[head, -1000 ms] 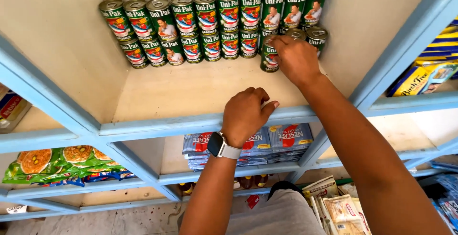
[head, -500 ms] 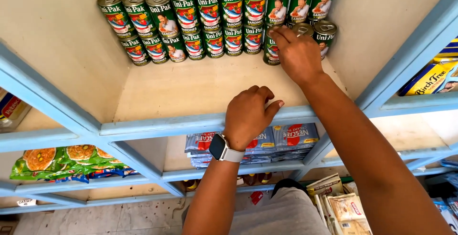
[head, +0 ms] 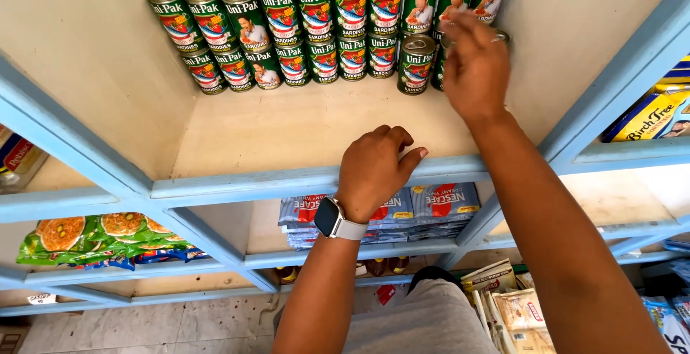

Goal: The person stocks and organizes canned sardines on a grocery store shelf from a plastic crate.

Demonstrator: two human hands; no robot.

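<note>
Currently our right hand (head: 474,66) closes its fingers over a green tin (head: 496,38) at two o'clock, end of the front row (head: 287,63); our left hand (head: 377,167), holding nothing, rests curled on the blue shelf edge (head: 237,181). Back row (head: 323,5) filled; shelf front bare.

So the right hand (head: 474,66) is lifting a bit off the green can (head: 496,38) at the right end of the front row; a second ago it was wrapped low over that end can, now it's sitting higher with the fingers blurred against the back-row cans. The can next to it (head: 416,63) is showing fully now instead of being half covered. The left hand (head: 377,167) is sliding slightly rightward along the blue shelf edge (head: 237,181), and the whole view is tipping down a touch.
</note>
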